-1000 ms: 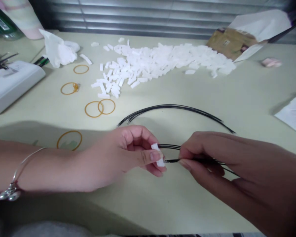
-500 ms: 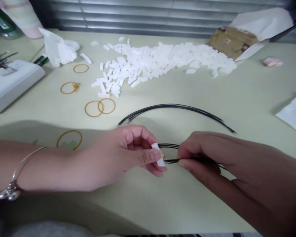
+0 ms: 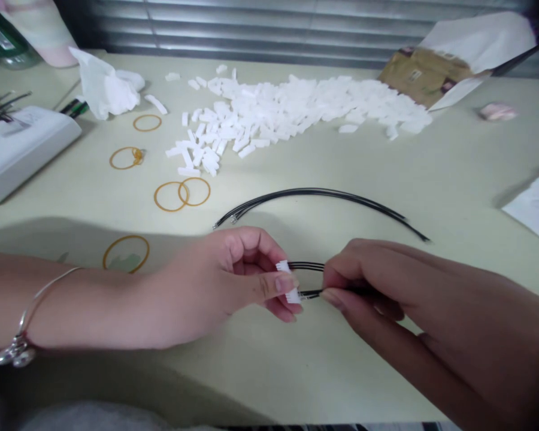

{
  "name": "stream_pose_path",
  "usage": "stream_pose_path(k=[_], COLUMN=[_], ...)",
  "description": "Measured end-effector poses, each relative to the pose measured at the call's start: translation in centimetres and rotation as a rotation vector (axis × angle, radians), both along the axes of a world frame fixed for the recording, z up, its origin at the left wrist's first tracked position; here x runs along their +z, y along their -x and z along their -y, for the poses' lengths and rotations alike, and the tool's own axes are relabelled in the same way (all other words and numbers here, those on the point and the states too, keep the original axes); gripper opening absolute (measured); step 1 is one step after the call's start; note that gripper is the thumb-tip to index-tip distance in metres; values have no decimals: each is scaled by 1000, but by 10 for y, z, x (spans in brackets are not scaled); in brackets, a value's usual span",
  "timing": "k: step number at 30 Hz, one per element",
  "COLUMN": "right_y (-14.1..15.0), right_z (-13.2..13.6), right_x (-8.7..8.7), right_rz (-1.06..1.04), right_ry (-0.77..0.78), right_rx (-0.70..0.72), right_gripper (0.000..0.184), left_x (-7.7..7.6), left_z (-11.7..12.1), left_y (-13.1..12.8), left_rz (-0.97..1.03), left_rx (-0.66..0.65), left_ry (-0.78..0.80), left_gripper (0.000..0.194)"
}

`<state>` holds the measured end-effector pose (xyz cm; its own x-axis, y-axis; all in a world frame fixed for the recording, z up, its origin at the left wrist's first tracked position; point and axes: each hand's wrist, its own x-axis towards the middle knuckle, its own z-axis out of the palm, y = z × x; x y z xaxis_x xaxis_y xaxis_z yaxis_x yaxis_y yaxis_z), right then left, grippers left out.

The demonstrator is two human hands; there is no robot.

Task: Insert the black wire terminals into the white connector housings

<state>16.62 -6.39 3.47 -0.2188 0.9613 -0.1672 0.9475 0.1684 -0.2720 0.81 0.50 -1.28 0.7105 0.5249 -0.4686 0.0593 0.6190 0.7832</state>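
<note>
My left hand [image 3: 224, 281] pinches a small white plastic connector [image 3: 288, 280] between thumb and fingers, just above the table. My right hand [image 3: 386, 287] is closed in a pinch on a thin black wire [image 3: 311, 293] whose end meets the connector's right side. Other black wires [image 3: 308, 265] run out of the connector toward my right hand. A loose bundle of black wires [image 3: 318, 194] lies curved on the table just beyond both hands. A bracelet [image 3: 22, 341] is on my left wrist.
A big pile of white connectors [image 3: 296, 111] is spread across the far middle of the table [image 3: 453, 173]. Several yellow rubber bands [image 3: 182, 194] lie at the left. A white box [image 3: 22, 149], crumpled tissue [image 3: 103, 90], a torn brown bag [image 3: 426, 72] and white paper [image 3: 534, 206] are around.
My right hand has slid a little to the left along the wire, closer to the connector. My left hand has stayed in place.
</note>
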Motion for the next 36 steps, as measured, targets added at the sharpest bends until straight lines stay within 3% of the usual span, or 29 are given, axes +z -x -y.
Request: stream_pose_path(k=[14, 22, 36], right_y=[-13, -15, -13], right_z=[4, 5, 6], right_x=[-23, -39, -25], right_rz=[15, -57, 54], right_ry=[-161, -373, -182], right_rx=[83, 66, 35], right_gripper=[24, 20, 24], left_x=[-4, -1, 0], left_z=[0, -5, -4], left_y=[-1, -2, -2], left_rz=[-9, 6, -12], left_rx=[-24, -23, -9], left_ry=[-37, 32, 87], left_gripper=[11, 9, 8])
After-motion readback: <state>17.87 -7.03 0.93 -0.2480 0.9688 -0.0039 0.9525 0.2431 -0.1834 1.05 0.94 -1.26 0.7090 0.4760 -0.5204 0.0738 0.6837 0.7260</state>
